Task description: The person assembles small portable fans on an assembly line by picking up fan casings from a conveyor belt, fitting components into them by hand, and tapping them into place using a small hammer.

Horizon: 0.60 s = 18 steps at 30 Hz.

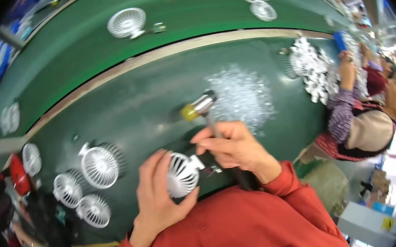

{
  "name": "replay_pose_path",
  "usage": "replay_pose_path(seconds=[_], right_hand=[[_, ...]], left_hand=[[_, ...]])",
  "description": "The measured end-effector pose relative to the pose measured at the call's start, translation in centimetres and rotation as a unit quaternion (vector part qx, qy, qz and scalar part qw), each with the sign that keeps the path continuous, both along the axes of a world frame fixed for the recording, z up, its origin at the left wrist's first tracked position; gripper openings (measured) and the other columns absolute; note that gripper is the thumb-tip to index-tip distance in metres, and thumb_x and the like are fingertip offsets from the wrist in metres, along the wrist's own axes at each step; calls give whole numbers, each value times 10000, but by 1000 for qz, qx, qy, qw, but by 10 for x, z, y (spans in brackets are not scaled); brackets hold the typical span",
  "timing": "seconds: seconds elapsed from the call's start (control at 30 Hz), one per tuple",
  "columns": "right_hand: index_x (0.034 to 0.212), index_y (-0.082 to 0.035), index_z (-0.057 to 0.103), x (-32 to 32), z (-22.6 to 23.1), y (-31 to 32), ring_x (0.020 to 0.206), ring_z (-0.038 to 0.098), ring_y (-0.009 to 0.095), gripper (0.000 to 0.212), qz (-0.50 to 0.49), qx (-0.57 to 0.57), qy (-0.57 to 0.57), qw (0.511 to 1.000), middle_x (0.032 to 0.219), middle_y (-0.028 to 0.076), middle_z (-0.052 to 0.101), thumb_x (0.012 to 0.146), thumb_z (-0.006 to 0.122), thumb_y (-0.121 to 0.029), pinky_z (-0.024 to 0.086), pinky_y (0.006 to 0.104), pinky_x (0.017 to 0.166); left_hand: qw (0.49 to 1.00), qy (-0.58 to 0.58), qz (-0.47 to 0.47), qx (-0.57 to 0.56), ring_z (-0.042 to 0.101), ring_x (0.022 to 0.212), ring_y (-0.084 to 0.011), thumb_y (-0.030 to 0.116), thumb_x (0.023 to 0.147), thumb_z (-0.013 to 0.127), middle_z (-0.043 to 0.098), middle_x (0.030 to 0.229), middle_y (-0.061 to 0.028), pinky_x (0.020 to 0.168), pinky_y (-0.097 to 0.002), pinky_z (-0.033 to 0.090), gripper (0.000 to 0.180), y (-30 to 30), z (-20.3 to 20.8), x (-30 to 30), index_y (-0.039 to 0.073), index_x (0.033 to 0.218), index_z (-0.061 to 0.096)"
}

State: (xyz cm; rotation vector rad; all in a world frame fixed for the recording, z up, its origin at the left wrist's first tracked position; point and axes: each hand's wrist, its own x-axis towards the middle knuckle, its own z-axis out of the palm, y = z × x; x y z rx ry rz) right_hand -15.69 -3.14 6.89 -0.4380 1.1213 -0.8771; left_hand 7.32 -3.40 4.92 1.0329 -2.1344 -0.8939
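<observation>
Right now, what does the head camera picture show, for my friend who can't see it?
A person in red sleeves holds a small white fan in the left hand and a yellow-tipped hammer in the right hand, over a green table.

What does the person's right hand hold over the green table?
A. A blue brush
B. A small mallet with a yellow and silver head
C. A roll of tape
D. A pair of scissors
B: the right hand grips the handle of a mallet whose yellow and silver head points up over the table, while the left hand holds a white fan grille.
</observation>
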Motion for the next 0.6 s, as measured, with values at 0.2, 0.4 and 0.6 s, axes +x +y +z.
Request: replay_pose_path(seconds=[0.2, 0.4, 0.6], right_hand=[[1039, 73, 656, 7, -12, 2, 376, 347, 23, 198, 33, -4, -83, 996, 740, 39, 597, 973, 597, -104, 227, 211, 328], [1034, 55, 670, 9, -13, 6, 380, 337, 19, 218, 63, -16, -126, 990, 727, 28, 583, 978, 605, -146, 215, 217, 336], [1021, 80, 661, 12, -16, 9, 337, 298, 33, 234, 45, -27, -109, 993, 583, 27, 523, 992, 569, -132, 200, 225, 318]], left_hand=[[1000, 4, 11, 2, 563, 1111, -387, 134, 635, 835, 480, 1288, -232, 889, -424, 516, 826, 11, 8, 2, -20, 1339, 431], [1000, 9, 5, -10, 539, 1114, -377, 176, 648, 827, 473, 1277, -217, 871, -427, 518, 814, 11, 8, 3, -22, 1332, 433], [1000, 11, 3, -17, 539, 1121, -378, 177, 659, 824, 472, 1282, -217, 881, -429, 515, 811, 16, 8, 1, -19, 1338, 425]])
